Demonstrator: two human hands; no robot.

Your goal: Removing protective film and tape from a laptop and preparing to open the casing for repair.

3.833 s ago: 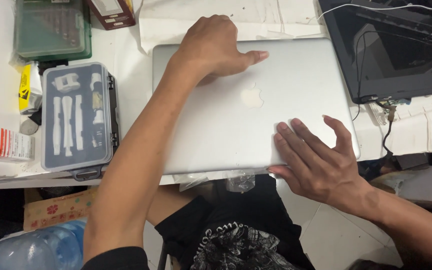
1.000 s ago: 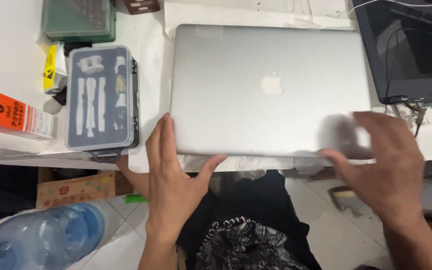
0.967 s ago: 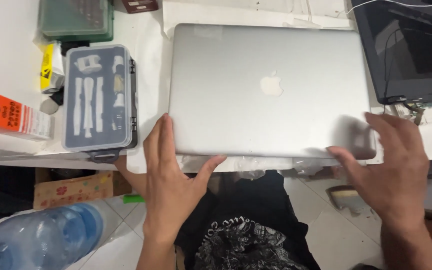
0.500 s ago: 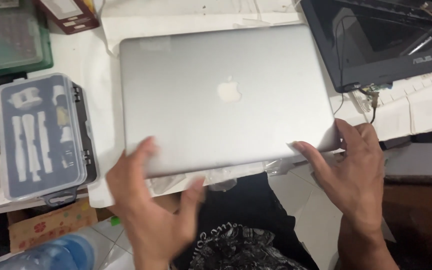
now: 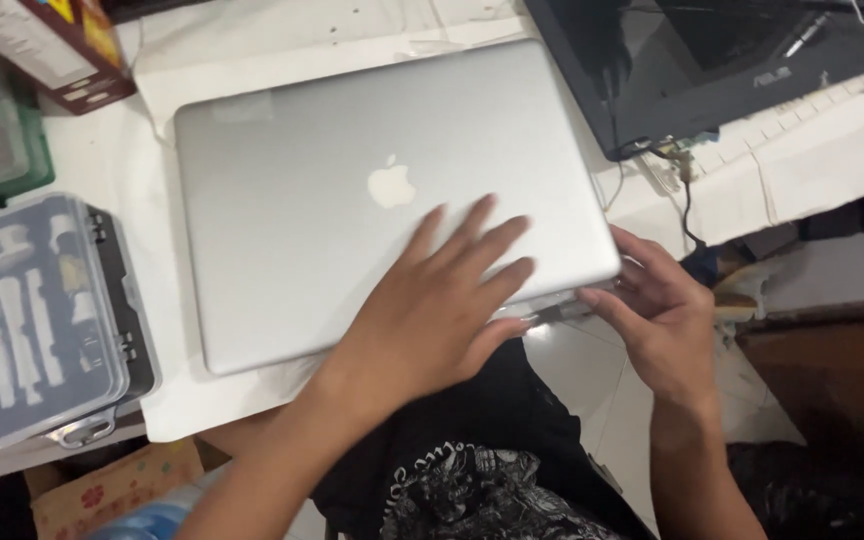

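Both hands on the closed silver laptop point(image 5: 352, 220), which lies on the white counter point(image 5: 92, 170). My left hand point(image 5: 442, 300) presses flat on the lid; my right hand point(image 5: 657, 310) grips its near-right corner.

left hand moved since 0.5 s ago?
Yes. The left hand now lies flat on the silver laptop lid, fingers near its logo; before it was at the lid's front edge.
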